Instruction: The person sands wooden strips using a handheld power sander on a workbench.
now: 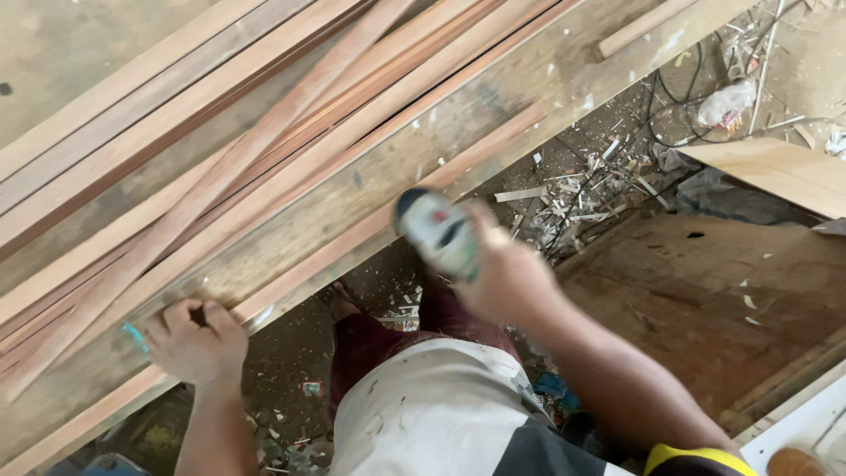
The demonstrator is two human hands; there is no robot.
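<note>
Left hand steadying wooden strips at the counter's near edge, right hand gripping a power tool beside it.

At the near edge of the counter point(520, 75), the left hand point(196, 339) presses down with fingers curled over the end of a long wooden strip point(220, 176), one of a loose bundle running diagonally toward the far edge. A small turquoise object point(135, 337) lies just beside that hand. Further right, the right hand point(507, 278) is clamped around a blurred green-and-white power tool point(436, 231), held just off the near edge, apart from the wood. Judging by this, the tool is not yet on the strip; no fresh working shows. Offcuts and shavings point(573, 198) litter the floor, with cables point(679, 97) beyond.
</note>
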